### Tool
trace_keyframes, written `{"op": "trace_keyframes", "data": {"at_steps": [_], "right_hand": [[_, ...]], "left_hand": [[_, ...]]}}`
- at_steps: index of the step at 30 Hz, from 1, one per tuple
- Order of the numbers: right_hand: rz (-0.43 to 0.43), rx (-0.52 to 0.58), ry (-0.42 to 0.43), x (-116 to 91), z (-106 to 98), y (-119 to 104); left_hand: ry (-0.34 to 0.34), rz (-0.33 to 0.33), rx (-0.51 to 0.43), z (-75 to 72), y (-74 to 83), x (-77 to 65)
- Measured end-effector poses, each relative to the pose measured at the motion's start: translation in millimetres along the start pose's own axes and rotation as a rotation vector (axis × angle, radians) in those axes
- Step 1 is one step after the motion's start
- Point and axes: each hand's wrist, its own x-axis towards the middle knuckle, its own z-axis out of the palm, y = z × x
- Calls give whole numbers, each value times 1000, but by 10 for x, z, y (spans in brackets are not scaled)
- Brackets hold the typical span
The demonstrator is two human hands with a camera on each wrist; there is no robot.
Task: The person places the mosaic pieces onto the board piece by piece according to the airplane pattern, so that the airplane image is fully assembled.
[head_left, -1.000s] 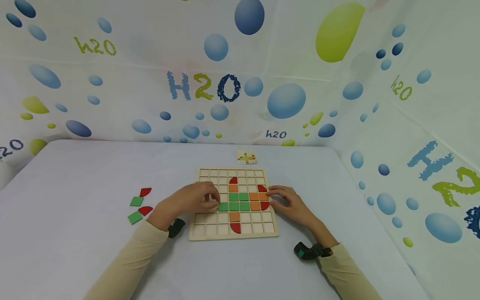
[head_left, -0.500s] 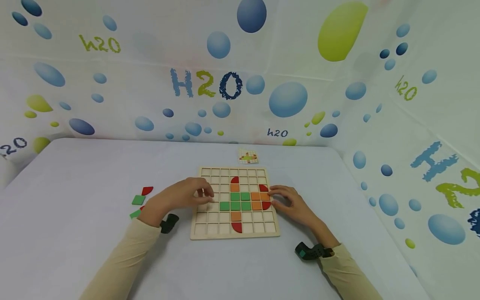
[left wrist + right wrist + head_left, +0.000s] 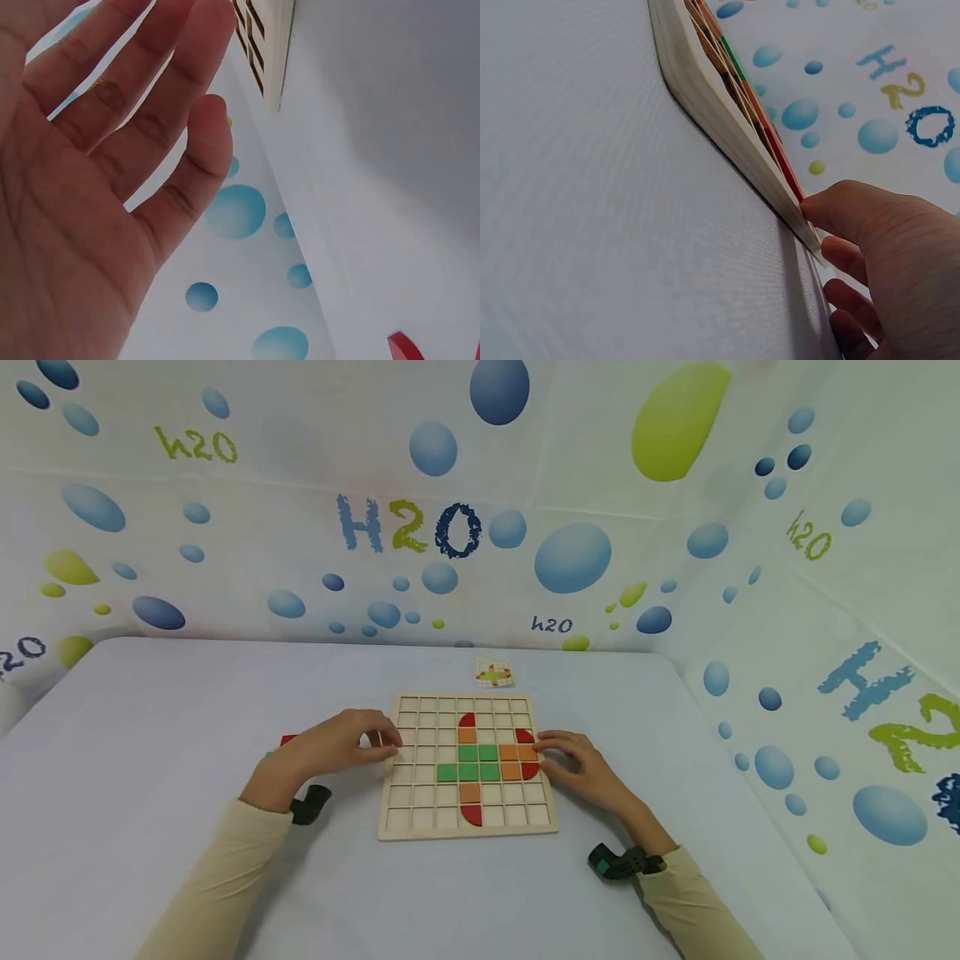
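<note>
A square wooden grid board point(image 3: 424, 796) lies on the white table, with green square tiles point(image 3: 468, 772), orange square tiles point(image 3: 469, 793) and red quarter-round tiles point(image 3: 472, 814) set in its cells. My left hand point(image 3: 330, 750) hovers at the board's left edge, fingers loosely bent and nothing between them. In the left wrist view its palm point(image 3: 75, 225) is bare. My right hand point(image 3: 581, 767) rests against the board's right edge, thumb and fingertips near the red and orange tiles. The right wrist view has the thumb point(image 3: 847, 206) touching the rim beside a red tile.
Left of the board, a loose red tile point(image 3: 288, 740) and a sliver of green peek out from behind my left hand, which covers other loose pieces. A small pattern card point(image 3: 493, 673) lies beyond the board's far edge. A bubble-printed curtain point(image 3: 300, 527) stands behind the table.
My left hand has drawn back leftward from beside the leftmost green tile to the board's left edge, now covering most of the loose tiles. The right hand holds its place.
</note>
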Motion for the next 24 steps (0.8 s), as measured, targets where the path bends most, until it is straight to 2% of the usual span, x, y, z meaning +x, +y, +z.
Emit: {"op": "trace_keyframes", "data": {"at_steps": [3, 9, 17, 24], "right_hand": [[1, -4, 3, 7, 7, 11], [2, -4, 4, 14, 9, 12], [18, -9, 5, 19, 6, -3], [17, -11, 11, 29, 16, 3]], "left_hand": [[20, -10, 12, -49, -47, -47], [40, -69, 10, -130, -120, -170], [68, -93, 21, -206, -266, -324], [113, -75, 38, -308, -362, -428]]}}
